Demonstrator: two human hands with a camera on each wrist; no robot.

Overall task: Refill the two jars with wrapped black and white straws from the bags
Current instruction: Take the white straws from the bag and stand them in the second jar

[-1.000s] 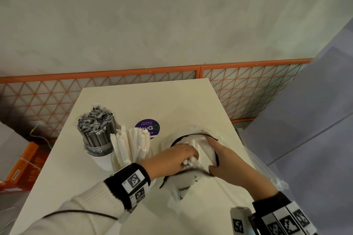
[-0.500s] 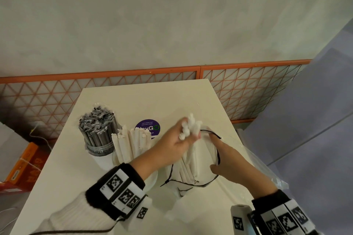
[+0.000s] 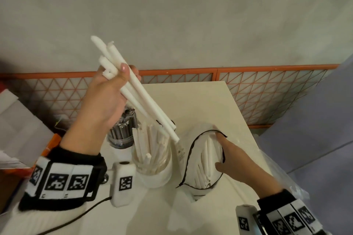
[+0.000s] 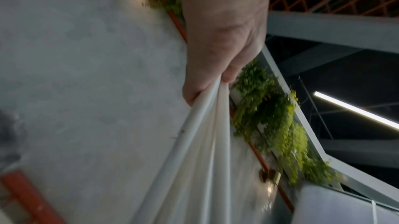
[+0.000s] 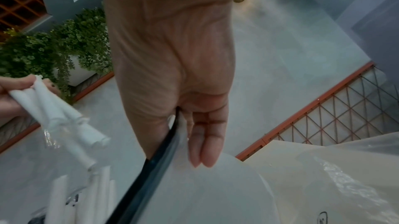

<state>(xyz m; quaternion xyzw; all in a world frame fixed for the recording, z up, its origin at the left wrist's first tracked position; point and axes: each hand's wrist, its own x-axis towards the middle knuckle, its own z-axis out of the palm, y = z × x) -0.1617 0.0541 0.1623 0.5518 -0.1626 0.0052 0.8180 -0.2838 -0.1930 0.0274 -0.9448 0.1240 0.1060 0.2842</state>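
My left hand (image 3: 122, 76) is raised above the table and grips a bunch of white wrapped straws (image 3: 145, 101). Their lower ends point down over the glass jar of white straws (image 3: 152, 156). Behind it stands the jar of black wrapped straws (image 3: 122, 131), partly hidden by my wrist. The left wrist view shows the fingers (image 4: 215, 77) curled round the bunch (image 4: 205, 142). My right hand (image 3: 224, 151) pinches the black-edged rim of the clear bag (image 3: 193, 147) and holds it wide. More white straws (image 3: 207, 160) lie inside. The right wrist view shows that pinch (image 5: 179, 125) on the bag (image 5: 205, 190).
The white table (image 3: 200, 105) ends close behind at an orange lattice fence (image 3: 267, 93). A second clear plastic bag (image 3: 286, 183) lies at the table's right edge. Cardboard boxes (image 3: 13, 120) stand on the floor to the left.
My left hand has drawn a bunch of white straws out of the bag and lifted it up and left, above the white-straw jar. My right hand has stayed on the bag's rim.
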